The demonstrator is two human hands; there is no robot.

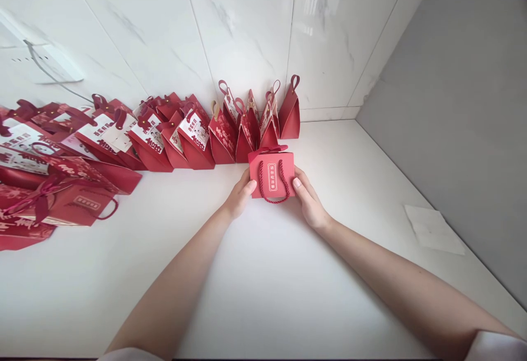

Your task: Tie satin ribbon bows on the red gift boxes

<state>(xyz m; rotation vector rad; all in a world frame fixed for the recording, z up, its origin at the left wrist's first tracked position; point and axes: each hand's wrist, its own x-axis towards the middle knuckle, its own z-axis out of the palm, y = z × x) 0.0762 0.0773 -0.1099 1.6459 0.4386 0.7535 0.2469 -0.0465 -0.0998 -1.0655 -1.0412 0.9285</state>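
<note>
Between my two hands is a red gift box [254,184] with a twisted rope handle hanging down its near face and a ribbon bow on top. My left hand [239,193] grips its left side, thumb on the near face. On the opposite side my right hand [308,196] holds it the same way; most fingers of both hands are hidden behind the box. Just behind it stand several pointed red gift boxes with loop handles, among them a plain one [290,114] at the right end of the row.
More red boxes [197,136] with white printed fronts crowd the left along the tiled wall [247,32]. One box with a rope handle [80,207] lies at the near left. A white paper [434,229] rests on the white table [263,295] by the grey wall [461,119].
</note>
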